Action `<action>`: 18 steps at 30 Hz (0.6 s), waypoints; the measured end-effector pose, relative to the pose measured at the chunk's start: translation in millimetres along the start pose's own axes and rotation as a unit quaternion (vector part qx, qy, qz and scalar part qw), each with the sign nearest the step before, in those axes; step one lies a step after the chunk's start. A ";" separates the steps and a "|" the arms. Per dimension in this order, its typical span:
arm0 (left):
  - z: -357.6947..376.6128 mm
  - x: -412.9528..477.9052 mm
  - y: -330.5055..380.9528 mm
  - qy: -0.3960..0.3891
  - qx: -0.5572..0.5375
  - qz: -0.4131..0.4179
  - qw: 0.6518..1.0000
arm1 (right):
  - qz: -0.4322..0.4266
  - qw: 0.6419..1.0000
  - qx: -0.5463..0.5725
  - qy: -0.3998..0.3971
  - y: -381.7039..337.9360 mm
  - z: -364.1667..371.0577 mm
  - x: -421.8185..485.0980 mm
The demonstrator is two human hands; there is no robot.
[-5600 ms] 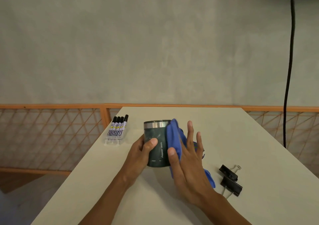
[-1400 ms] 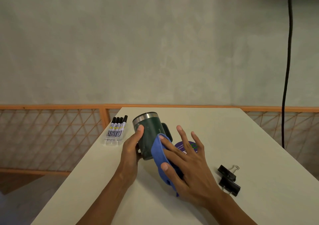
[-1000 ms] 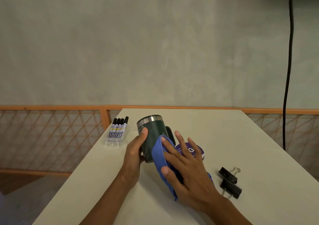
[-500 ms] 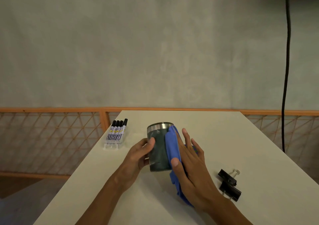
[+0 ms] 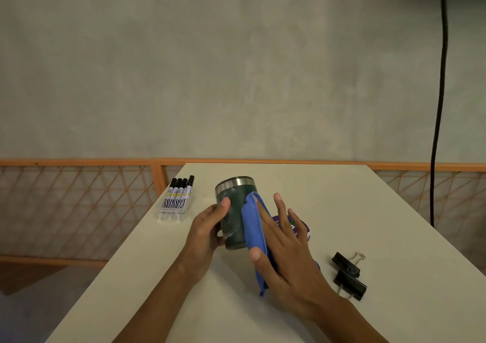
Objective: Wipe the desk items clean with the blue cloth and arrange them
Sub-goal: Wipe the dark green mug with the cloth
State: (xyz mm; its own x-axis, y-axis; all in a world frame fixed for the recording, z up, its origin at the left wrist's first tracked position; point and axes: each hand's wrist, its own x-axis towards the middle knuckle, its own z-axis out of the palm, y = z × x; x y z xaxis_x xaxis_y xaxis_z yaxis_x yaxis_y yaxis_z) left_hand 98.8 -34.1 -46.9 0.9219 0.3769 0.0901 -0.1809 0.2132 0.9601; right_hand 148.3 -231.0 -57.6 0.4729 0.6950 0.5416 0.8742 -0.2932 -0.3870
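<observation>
The task is judged to be in its middle part, with the wiping of one item in progress. A dark green mug [image 5: 234,211] with a steel rim is held near the middle of the table [image 5: 381,211], a little tilted. It cannot be told whether its base touches the table. The mug is gripped from the left side by the left hand [image 5: 206,228], with the thumb laid on the front wall and the other fingers curled around the back. The blue cloth [image 5: 253,227] is pressed flat against the right side of the mug by the right hand [image 5: 289,250], whose fingers are straight and spread. The lower end of the cloth hangs down below the palm.

A pack of black markers [image 5: 178,198] is seen near the left edge of the table, laid in a neat row, well apart from the mug. It may be already arranged, but whether it was wiped cannot be told. Two black binder clips [image 5: 347,274] lie at the right, near the right wrist, not in line with each other. A purple round item [image 5: 302,228] is partly hidden behind the right fingers.

What is left, as it seems: the mug is to be finished and set down, and the clips and the purple item are probably to be wiped and put in order.
</observation>
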 end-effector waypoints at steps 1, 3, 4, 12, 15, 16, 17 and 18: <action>-1.8 0.1 1.8 0.003 -0.001 0.002 1.000 | -0.007 1.000 -0.012 -0.007 0.3 -0.7 -1.8; -4.8 -0.7 5.0 -0.003 0.001 0.009 1.000 | -0.011 1.000 -0.023 -0.009 -0.5 -1.6 -2.0; -5.6 -1.7 5.9 -0.009 0.006 0.013 1.000 | -0.005 1.000 -0.014 -0.002 -0.8 -1.3 -0.4; 5.5 -6.0 -3.0 -0.067 0.061 0.012 0.996 | 0.041 0.995 0.055 0.069 10.5 -6.6 12.5; 4.1 -4.3 -3.4 -0.037 0.036 0.006 0.999 | 0.034 0.997 0.053 0.042 3.9 -0.4 9.2; 3.2 -3.6 -2.3 -0.022 0.029 0.006 0.999 | 0.032 0.998 0.048 0.031 2.6 2.0 7.4; 1.9 -3.1 -0.5 -0.006 0.025 0.008 1.000 | 0.029 0.999 0.038 0.019 2.6 3.6 5.5; 0.4 -2.1 1.5 0.007 0.020 0.011 1.000 | 0.027 0.999 0.026 0.008 3.1 4.3 3.5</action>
State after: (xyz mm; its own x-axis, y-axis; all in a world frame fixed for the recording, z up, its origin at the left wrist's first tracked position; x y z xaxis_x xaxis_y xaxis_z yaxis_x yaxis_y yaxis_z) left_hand 96.7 -35.0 -45.5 0.9125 0.3945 0.1085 -0.1877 0.1681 0.9677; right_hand 152.3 -226.7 -60.1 0.5213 0.6678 0.5313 0.8408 -0.2953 -0.4537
